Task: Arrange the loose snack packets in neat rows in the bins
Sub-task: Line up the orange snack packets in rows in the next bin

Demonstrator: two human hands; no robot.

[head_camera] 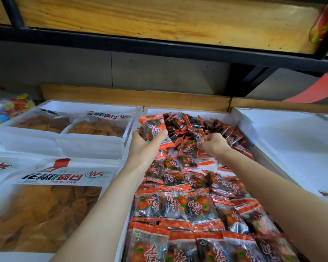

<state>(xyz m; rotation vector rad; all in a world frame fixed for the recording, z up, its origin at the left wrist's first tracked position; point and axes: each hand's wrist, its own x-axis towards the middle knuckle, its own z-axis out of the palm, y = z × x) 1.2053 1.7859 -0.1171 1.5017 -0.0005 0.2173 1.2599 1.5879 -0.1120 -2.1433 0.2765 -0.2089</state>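
**Student:** What stands at the left of the figure?

**Tutor:** Large crisp bags (51, 195) in white trays; they are no part of the task. Next comes the left hand (147, 143), raised by the left wall of the middle bin (187, 110). Its fingers and thumb are curled round a small stack of packets (152, 127).

**Student:** Where are the others?

**Tutor:** All in that same bin. Neat rows (178, 203) fill the near part, and a loose heap (195, 123) lies at the far end.

**Student:** And the right hand?

**Tutor:** The right hand (213, 144) rests on the heap, fingers bent, pinching one packet (189, 148) by its edge. Farther right stands another white bin (292, 140).

**Student:** How is this step best done?

**Tutor:** Probably by gathering. Each picked packet should join the stack face up, with the orange seals aligned. The stack should be small enough to grip squarely. It can then be laid just beyond the last row, overlapping it evenly.
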